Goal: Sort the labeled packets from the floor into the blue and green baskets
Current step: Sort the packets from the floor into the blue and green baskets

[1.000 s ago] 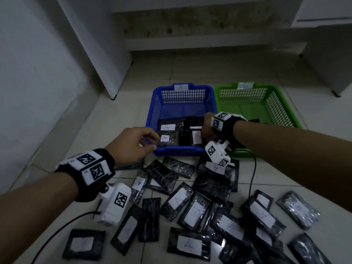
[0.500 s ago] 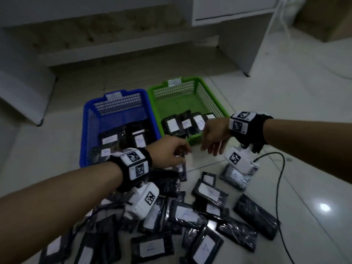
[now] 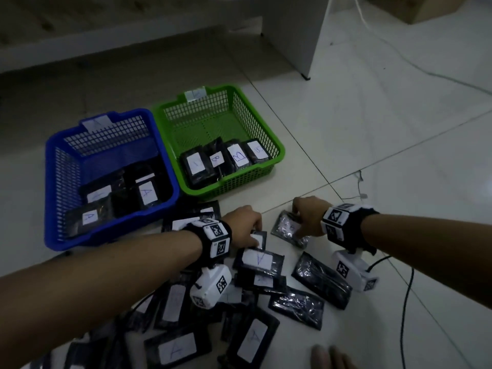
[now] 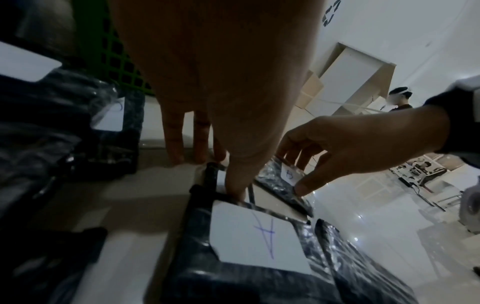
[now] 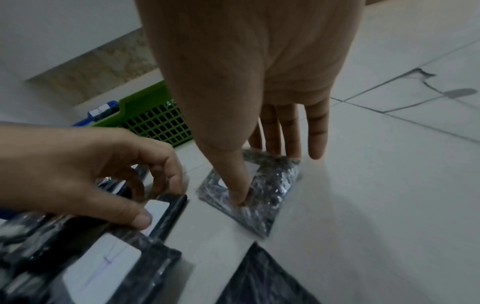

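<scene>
— Left hand (image 3: pixel 243 226)?
— Reached forward and down, palm down, thumb tip pressed on the packet (image 3: pixel 257 239) beneath it, fingers (image 4: pixel 174 142) extended past its far edge. Forearm bare, black strap at the wrist.
— Right hand (image 3: pixel 308 218)?
— Just to the right of the left, apart from it. Thumb down on a second packet (image 3: pixel 288 230), fingers (image 5: pixel 292 131) straight over its far edge, little finger off to the side.
</scene>
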